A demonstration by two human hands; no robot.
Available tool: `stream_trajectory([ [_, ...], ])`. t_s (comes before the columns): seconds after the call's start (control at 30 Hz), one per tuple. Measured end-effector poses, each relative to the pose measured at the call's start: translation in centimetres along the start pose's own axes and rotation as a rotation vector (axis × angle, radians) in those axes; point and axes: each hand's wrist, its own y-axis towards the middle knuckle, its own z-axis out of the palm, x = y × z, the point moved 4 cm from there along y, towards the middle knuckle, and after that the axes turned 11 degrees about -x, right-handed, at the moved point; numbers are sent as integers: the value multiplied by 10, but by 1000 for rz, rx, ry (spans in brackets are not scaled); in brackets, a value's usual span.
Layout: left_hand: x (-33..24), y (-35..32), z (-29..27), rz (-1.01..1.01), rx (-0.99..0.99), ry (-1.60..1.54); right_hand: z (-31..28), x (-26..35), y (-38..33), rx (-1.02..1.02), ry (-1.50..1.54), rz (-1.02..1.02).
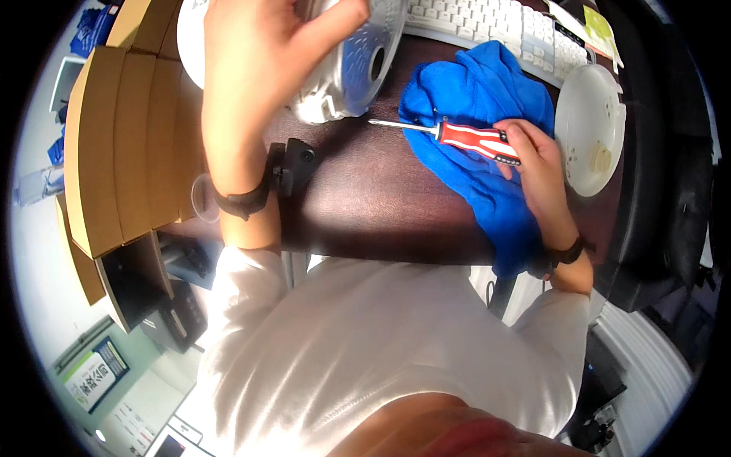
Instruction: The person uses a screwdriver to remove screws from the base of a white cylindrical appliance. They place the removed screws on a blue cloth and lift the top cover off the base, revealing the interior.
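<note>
Your right grip (535, 151) holds red-and-white-handled metal screwdriver (470, 139) by butt; wobble could scratch rounded white housing (341, 85). Left grip (255, 57): can't tell.

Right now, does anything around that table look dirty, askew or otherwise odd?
The white round dish-like piece at right bears tan marks and specks, as if stained. The bunched blue cloth under the screwdriver trails to the table's near edge, apparently slipping over it.

White short-sleeved shirt (365, 327), dark wrist straps (245, 203), black boxy unit (298, 164) on the left one
</note>
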Motion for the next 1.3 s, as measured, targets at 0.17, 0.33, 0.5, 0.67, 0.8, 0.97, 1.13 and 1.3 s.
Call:
stream_trajectory([
  [0.17, -1, 3, -2, -6, 51, 0, 2, -5, 1, 10, 23, -9],
  [0.33, 1, 2, -1, -24, 47, -7, 0, -10, 4, 39, 40, -35],
  [0.5, 13, 11, -12, -115, 183, -154, 3, -10, 4, 68, 25, -73],
  [0.67, 23, 8, -3, -116, 198, -246, 0, -11, 2, 59, 36, -60],
  [0.8, 26, 15, -6, -134, 270, -245, 2, -8, 3, 46, 49, -20],
  [0.97, 39, 18, -5, -51, 417, -360, 3, -12, 4, 63, 70, -29],
  [1.13, 25, 3, -18, -27, 373, -297, -1, -14, 5, 60, 72, -34],
  [1.3, 17, -1, -20, 89, 354, -116, 1, -12, 3, 68, 67, -31],
])
